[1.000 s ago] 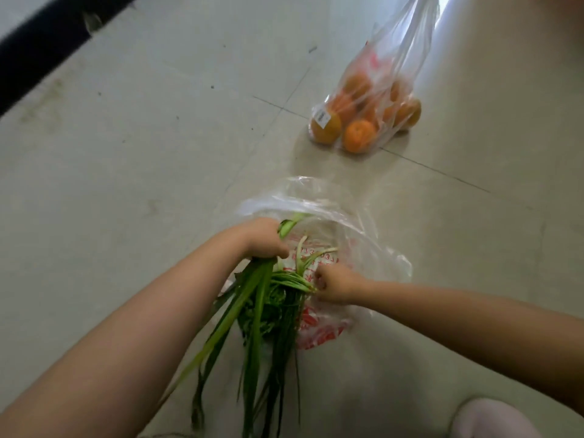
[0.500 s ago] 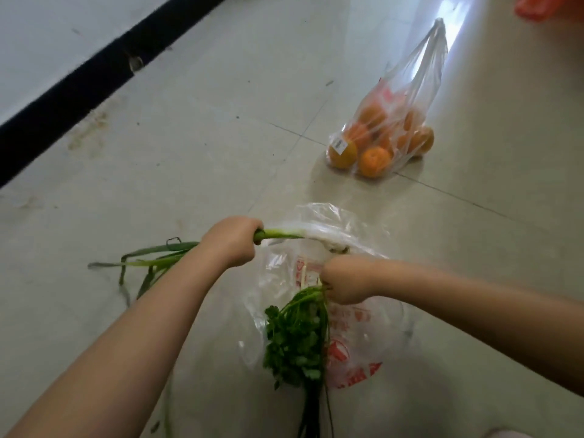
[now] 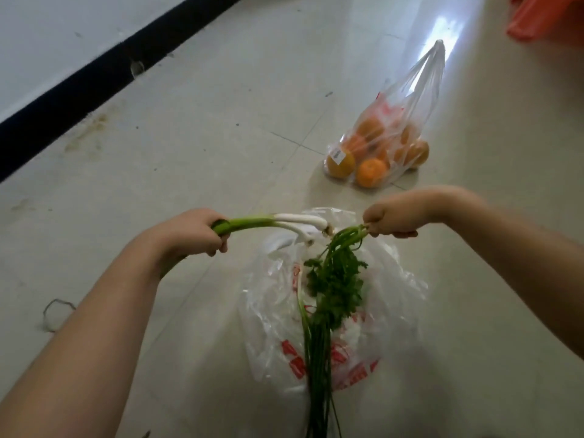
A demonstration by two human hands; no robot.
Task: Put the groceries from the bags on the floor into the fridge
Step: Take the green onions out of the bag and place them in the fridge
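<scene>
Thin, crinkled clear plastic bag [image 3: 344, 317], red-printed, at lower centre; glossy pale floor tiles [image 3: 221, 99], scuffed upper left.

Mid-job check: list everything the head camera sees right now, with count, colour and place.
spring onions: one bunch, green stalks with white ends, held level above the near bag
coriander: one bunch, dark green, hanging leaves-down over the near bag
near bag: one, clear plastic with red print, on the floor below both hands
bag of oranges: one, clear plastic, several oranges inside, standing on the floor farther away, to the right
orange object: one, top right corner, cut off by the frame
floor: pale tiles
skirting: one black strip along the white wall, upper left
left hand: closed on the spring onions
right hand: closed on the coriander stems
</scene>
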